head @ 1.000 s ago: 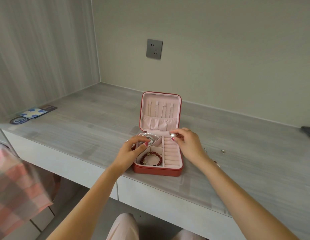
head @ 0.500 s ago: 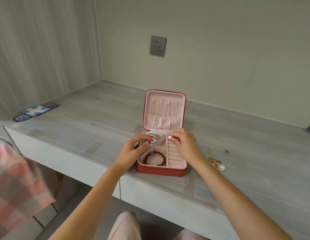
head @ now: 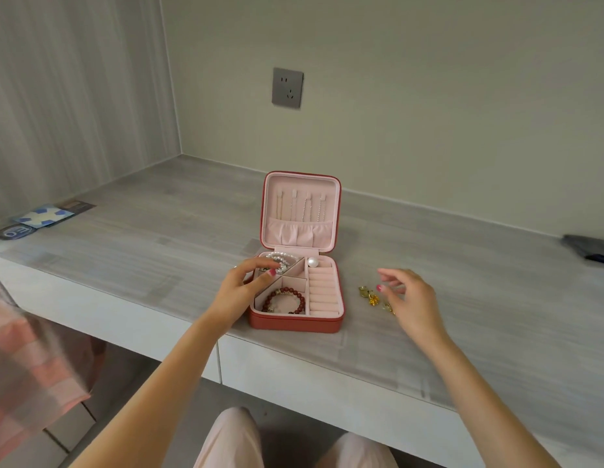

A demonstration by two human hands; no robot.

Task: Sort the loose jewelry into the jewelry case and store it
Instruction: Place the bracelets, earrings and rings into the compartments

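A red jewelry case [head: 295, 324] with pink lining stands open near the desk's front edge, its lid upright. A pearl bracelet [head: 279, 257] lies in the back-left compartment and a dark red bead bracelet [head: 284, 300] in the front-left one. One pearl earring [head: 313, 262] sits at the top of the ring rolls. My left hand [head: 241, 288] rests on the case's left rim, fingertips at the pearl bracelet. My right hand [head: 408, 298] hovers with fingers spread just right of the case, holding nothing, over small gold earrings [head: 370, 296] on the desk.
The grey desk [head: 158, 251] sits in a wall corner with a socket [head: 287, 87] above the case. Blue cards [head: 44, 216] lie at the far left and a dark object [head: 591, 248] at the far right. A pink checked cloth [head: 27, 359] hangs at the lower left.
My right hand left the ring rolls, where a pearl earring now sits, and moved right to above the gold earrings. My left hand stayed on the case.
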